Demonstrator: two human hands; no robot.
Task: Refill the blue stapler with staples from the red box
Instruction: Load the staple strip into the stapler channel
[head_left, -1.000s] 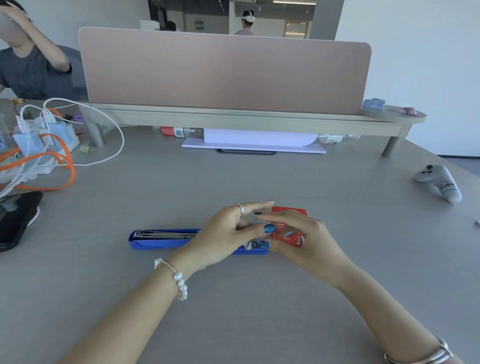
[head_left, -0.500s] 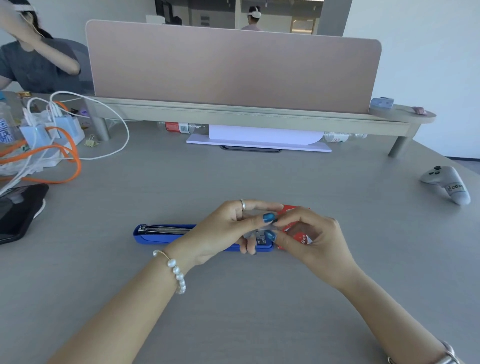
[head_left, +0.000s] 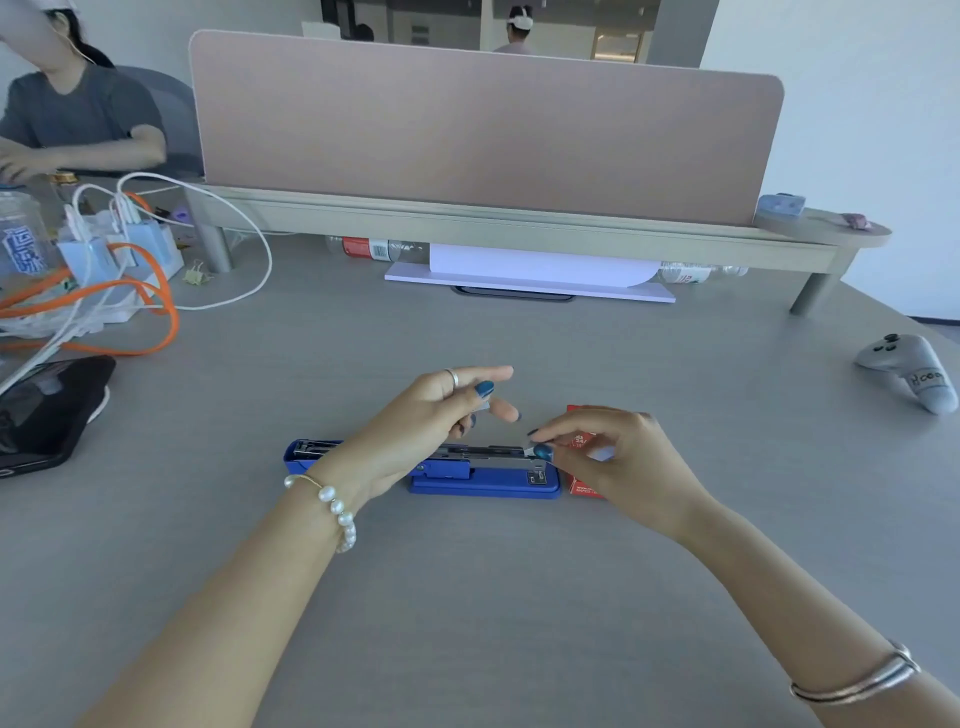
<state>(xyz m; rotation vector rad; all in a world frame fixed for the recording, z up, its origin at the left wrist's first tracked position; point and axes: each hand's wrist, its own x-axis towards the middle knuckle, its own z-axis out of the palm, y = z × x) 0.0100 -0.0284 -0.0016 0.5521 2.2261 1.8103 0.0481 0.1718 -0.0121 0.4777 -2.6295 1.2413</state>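
Over the desk (head_left: 467, 597), right hand (head_left: 618, 462) pinches staples (head_left: 531, 452).

Grey desk (head_left: 467, 597), pink divider (head_left: 483, 130)

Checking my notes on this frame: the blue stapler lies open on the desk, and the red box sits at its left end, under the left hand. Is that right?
Not quite. The head view shows the red box at the stapler's right end, partly under the right hand; the left hand is raised over the stapler's middle. The stapler does lie open on the desk.

Bright, even daylight; soft shadows, wide-angle bending at edges.
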